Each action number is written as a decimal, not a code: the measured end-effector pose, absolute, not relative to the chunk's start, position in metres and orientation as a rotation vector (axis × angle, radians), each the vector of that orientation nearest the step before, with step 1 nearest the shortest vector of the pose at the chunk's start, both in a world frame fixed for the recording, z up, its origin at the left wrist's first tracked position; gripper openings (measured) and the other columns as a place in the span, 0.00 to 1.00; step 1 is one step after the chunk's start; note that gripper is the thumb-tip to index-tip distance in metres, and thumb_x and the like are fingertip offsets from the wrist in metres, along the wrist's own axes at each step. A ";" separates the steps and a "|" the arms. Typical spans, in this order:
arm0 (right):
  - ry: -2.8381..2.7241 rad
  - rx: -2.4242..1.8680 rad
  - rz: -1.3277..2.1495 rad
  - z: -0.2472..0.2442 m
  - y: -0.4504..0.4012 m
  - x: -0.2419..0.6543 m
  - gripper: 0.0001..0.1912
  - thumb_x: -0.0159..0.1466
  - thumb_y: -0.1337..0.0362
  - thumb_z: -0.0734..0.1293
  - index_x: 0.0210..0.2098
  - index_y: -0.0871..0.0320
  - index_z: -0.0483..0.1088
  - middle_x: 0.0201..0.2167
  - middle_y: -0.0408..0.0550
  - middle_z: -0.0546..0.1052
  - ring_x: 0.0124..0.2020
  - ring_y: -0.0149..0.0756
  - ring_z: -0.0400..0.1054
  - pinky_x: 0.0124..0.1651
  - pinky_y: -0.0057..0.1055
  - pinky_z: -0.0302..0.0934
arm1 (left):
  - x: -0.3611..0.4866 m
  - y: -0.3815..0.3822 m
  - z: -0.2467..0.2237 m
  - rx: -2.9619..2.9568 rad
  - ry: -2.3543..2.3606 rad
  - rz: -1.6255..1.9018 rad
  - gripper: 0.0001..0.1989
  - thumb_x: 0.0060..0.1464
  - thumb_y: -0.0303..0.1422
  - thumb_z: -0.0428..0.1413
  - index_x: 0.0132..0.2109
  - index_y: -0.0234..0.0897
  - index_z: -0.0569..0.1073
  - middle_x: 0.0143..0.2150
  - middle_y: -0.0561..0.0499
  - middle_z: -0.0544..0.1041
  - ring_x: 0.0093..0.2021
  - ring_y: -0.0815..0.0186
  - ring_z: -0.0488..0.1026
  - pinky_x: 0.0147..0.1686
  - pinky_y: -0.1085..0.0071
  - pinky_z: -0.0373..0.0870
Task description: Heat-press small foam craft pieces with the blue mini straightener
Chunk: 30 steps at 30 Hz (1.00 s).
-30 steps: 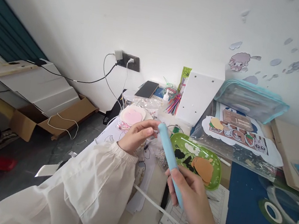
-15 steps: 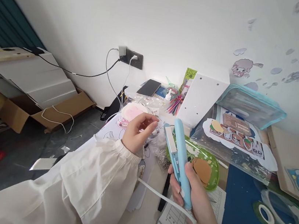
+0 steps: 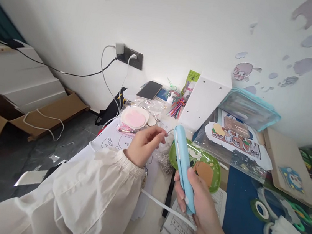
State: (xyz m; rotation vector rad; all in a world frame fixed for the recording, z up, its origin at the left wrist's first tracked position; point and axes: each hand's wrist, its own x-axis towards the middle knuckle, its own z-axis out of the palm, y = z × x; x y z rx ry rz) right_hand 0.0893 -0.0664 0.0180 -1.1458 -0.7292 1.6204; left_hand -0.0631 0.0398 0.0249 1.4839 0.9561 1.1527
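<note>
My right hand (image 3: 198, 204) is wrapped around the handle of a light blue mini hair straightener (image 3: 182, 163), its two arms pressed together and its tip pointing up and away. A white cord (image 3: 166, 207) loops from its lower end to the left. Left of the straightener's tip, my left hand (image 3: 146, 143) has its fingers curled with thumb and index close together; what they hold, if anything, I cannot make out. Behind the straightener lies a green tray (image 3: 214, 183) with a brown cut-out piece (image 3: 204, 173). Below it, a white gridded board (image 3: 186, 229) is partly covered.
Pink round pads (image 3: 134, 118) in plastic, a black phone (image 3: 149, 89) and a white box (image 3: 204, 100) stand at the back. A bag of metal rings (image 3: 165, 163) lies mid-table. To the right are a plastic sleeve of cut-outs (image 3: 236, 142) and green tape (image 3: 259, 210).
The straightener's arms have come together; they were apart before. The view has turned slightly right. My left hand keeps the same curled pose.
</note>
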 end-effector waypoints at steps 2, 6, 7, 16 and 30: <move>-0.723 -1.111 1.589 0.016 -0.064 0.090 0.25 0.60 0.44 0.61 0.27 0.61 0.68 0.12 0.36 0.63 0.09 0.20 0.53 0.13 0.20 0.47 | -0.060 0.035 0.024 1.419 0.871 1.035 0.10 0.54 0.36 0.51 0.35 0.34 0.73 0.27 0.53 0.72 0.24 0.71 0.64 0.25 0.73 0.60; -0.663 -0.906 1.627 0.010 -0.058 0.093 0.23 0.60 0.46 0.63 0.28 0.62 0.69 0.12 0.37 0.64 0.08 0.20 0.54 0.12 0.18 0.46 | -0.052 0.026 0.022 1.207 0.713 0.824 0.11 0.52 0.38 0.54 0.35 0.33 0.74 0.30 0.50 0.74 0.29 0.68 0.67 0.30 0.72 0.62; -0.649 -0.857 1.647 0.010 -0.058 0.092 0.22 0.60 0.46 0.63 0.28 0.62 0.69 0.12 0.36 0.64 0.08 0.20 0.54 0.11 0.18 0.45 | -0.049 0.024 0.021 1.185 0.666 0.777 0.13 0.51 0.40 0.55 0.36 0.32 0.74 0.30 0.49 0.74 0.30 0.67 0.68 0.31 0.71 0.63; -0.548 -0.516 1.765 0.015 -0.068 0.074 0.28 0.61 0.40 0.58 0.29 0.62 0.70 0.10 0.32 0.54 0.09 0.19 0.41 0.13 0.19 0.40 | -0.037 -0.003 0.023 0.973 0.396 0.502 0.23 0.46 0.54 0.55 0.28 0.36 0.70 0.29 0.48 0.73 0.38 0.61 0.71 0.47 0.65 0.63; -0.829 -0.814 1.589 0.019 -0.096 0.079 0.27 0.62 0.42 0.56 0.40 0.56 0.73 0.30 0.49 0.75 0.32 0.36 0.68 0.42 0.37 0.60 | -0.040 -0.004 0.024 0.899 0.261 0.486 0.22 0.44 0.50 0.60 0.34 0.34 0.75 0.25 0.51 0.73 0.20 0.72 0.66 0.24 0.74 0.65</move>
